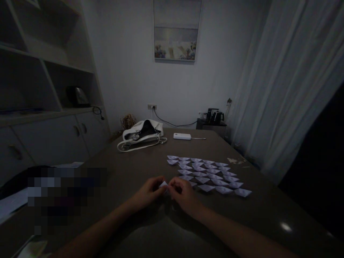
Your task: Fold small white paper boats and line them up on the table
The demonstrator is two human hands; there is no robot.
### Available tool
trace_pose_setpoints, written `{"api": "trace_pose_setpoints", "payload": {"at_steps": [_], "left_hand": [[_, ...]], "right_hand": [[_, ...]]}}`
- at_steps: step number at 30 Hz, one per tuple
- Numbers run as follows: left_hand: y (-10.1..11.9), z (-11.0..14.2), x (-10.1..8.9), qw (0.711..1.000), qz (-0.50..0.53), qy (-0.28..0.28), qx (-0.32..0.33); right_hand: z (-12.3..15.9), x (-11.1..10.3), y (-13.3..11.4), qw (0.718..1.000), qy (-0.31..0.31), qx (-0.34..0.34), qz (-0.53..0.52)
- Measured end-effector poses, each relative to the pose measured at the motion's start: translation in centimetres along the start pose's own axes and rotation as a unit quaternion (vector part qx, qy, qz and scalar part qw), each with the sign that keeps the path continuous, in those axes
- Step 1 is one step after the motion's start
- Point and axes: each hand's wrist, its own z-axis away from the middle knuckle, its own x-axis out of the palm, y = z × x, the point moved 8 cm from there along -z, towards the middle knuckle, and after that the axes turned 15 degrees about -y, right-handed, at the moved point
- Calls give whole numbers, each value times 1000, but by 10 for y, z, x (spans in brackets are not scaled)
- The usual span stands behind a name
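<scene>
Between my two hands is a small piece of folded white paper (163, 184), mostly covered by the fingers. My left hand (148, 193) pinches its left side between thumb and fingers. On the other side, my right hand (184, 193) grips it with curled fingertips, close against the left. Both hands are just above the table near its middle. Several folded white paper boats (214, 176) stand in rows on the table, directly beyond and to the right of my right hand. How far the held paper is folded cannot be made out.
A white handbag (142, 134) lies at the table's far left, beside a white power bank (182, 136) with a short cable. Paper scraps (236, 161) lie near the right edge of the dark table (129, 236). Papers (13, 200) lie at the left; a blurred patch hides part there.
</scene>
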Motion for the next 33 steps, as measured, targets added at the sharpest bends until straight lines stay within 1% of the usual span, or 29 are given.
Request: {"api": "trace_pose_setpoints", "payload": {"at_steps": [3,6,13,19,24,28,33], "left_hand": [[3,-3,0,999,38,-8,6],[8,-3,-2,998,61,-3,19],[15,1,-4,999,44,-5,14],[14,1,-9,997,76,23,24],[12,-2,-9,995,95,30,27],[9,-2,-9,994,99,30,19],[10,-3,-6,995,89,15,30]], "right_hand": [[0,-1,-2,1000,-1,0,10],[0,-2,-4,1000,-1,-1,19],[1,1,-10,999,-19,-8,27],[0,5,-1,999,-37,1,18],[1,9,2,998,-60,14,3],[1,9,1,998,-59,18,20],[0,5,-1,999,-42,3,33]]}}
